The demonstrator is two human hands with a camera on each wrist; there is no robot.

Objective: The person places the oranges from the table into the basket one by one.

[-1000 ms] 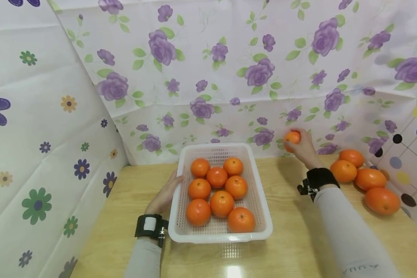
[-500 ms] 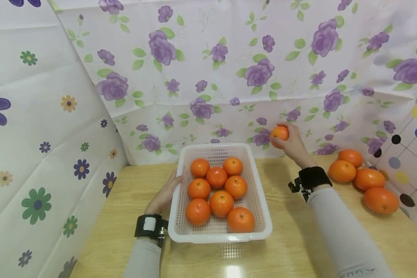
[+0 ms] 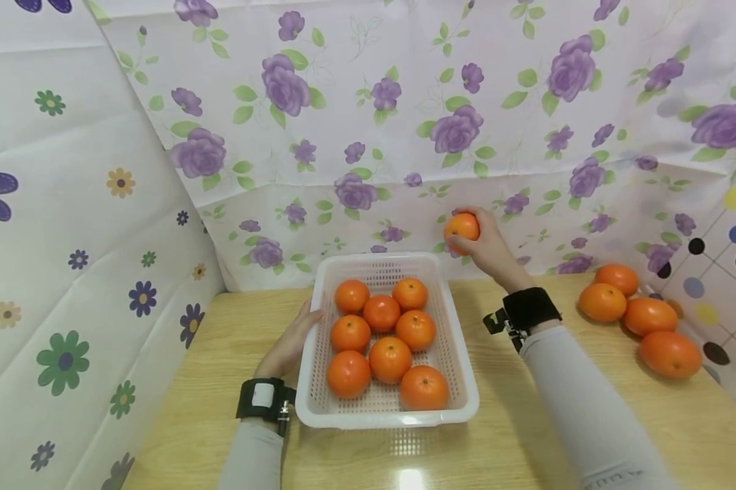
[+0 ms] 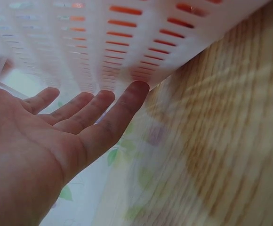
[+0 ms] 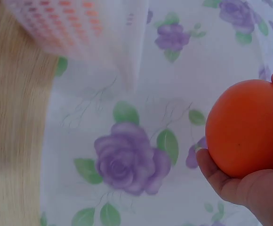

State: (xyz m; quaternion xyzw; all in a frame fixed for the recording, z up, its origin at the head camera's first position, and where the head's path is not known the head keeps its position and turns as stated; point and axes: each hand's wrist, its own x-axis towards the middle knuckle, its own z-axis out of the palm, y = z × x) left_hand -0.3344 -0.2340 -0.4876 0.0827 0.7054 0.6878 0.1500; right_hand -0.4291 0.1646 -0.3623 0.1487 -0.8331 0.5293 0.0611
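The orange (image 3: 462, 226) sits cupped in the right hand (image 3: 487, 248), fingers curled round it, raised beyond the basket (image 3: 459, 381)'s far right corner. It looks firm, light, smooth; best held round its middle. It has travelled leftward from the tabletop (image 3: 527, 422) pile. The left hand (image 3: 291, 344) rests flat, fingers straight, against the basket's side.

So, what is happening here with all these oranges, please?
A person works at a wooden table. The right hand holds one orange in the air near the far right corner of a white basket. Eight oranges lie inside the basket. The left hand rests with straight fingers against the basket's left wall. Four more oranges lie on the table to the right, near the patterned backdrop.
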